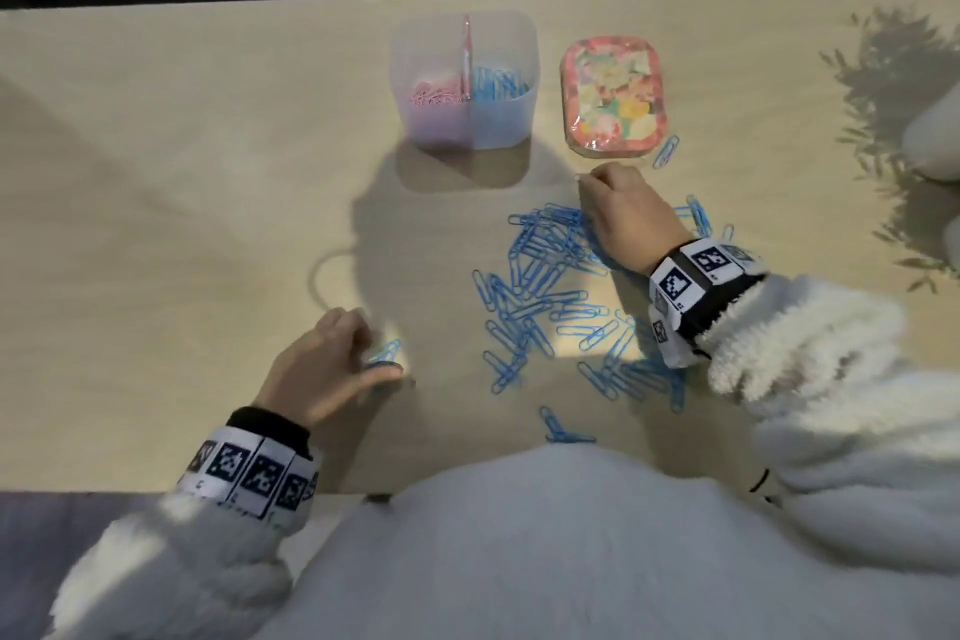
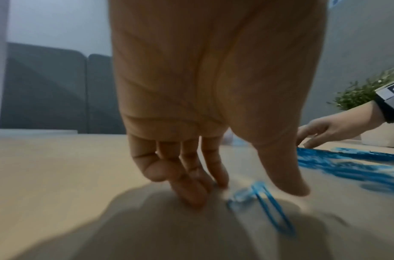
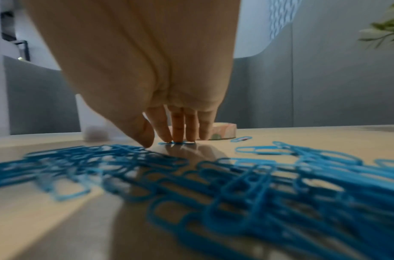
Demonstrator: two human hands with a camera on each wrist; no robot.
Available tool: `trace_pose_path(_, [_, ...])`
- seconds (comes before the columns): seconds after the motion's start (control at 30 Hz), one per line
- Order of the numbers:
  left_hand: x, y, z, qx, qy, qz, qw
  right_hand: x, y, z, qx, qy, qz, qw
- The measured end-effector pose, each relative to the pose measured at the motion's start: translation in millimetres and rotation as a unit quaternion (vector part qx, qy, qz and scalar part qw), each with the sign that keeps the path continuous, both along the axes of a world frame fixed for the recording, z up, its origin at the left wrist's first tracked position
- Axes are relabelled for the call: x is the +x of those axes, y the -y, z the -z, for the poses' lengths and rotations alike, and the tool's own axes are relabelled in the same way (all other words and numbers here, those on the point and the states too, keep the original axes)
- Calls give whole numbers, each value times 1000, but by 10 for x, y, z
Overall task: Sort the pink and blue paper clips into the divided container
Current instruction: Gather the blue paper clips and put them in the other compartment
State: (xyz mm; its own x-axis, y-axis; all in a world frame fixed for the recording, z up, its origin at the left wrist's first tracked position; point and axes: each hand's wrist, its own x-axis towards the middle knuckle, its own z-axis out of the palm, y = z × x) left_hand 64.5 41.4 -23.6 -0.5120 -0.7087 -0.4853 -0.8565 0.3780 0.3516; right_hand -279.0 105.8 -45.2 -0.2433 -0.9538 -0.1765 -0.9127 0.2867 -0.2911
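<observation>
A clear divided container (image 1: 467, 133) stands at the table's far middle, with pink clips (image 1: 436, 94) in its left half and blue clips (image 1: 498, 81) in its right. A big pile of blue paper clips (image 1: 550, 286) (image 3: 236, 184) lies in front of me. My right hand (image 1: 597, 178) (image 3: 164, 142) reaches past the pile's far edge, its straight fingertips (image 3: 178, 135) pressing a single blue clip (image 3: 175, 142) flat on the table. My left hand (image 1: 382, 347) (image 2: 249, 197) rests its fingertips on the table, left of the pile. A couple of blue clips (image 1: 385, 353) (image 2: 269, 207) lie loose between its fingers and thumb.
A floral tin (image 1: 613, 94) (image 3: 222, 133) sits right of the container, with one stray blue clip (image 1: 666, 151) beside it. A white plant pot (image 1: 935, 135) (image 2: 382, 139) stands at the right edge. A dark sofa lies beyond the table's far edge.
</observation>
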Motion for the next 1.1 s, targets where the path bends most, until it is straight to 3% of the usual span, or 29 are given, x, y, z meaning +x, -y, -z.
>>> trace_pose_path(0.1, [3,-144,111,3,-54,-3,999,204,-53,30,-5,-1,-16,1000])
trace_pose_path(0.17, [-111,-176,149,-9,-80,-9,997,313,-100,40,-18,52,-26,998])
trace_pose_path(0.27, [-395,-171,171,-9,-96,12,995,335,-114,-3,-52,108,24,992])
trace_pose_path(0.37, [-708,-115,179,-27,-109,60,992,274,-87,-69,6,74,55,996])
trace_pose_path(0.47, [-950,-44,167,-68,-131,123,981,372,-86,-105,57,38,12,998])
trace_pose_path(0.63, [-1177,107,193,-122,-122,238,956,577,-96,-72,66,48,-34,996])
trace_pose_path(0.93, [-1265,140,264,-115,-101,233,960,535,-42,-55,72,32,-66,995])
trace_pose_path(1.1, [-1277,128,275,-96,-85,179,975,318,71,-284,45,125,-18,991])
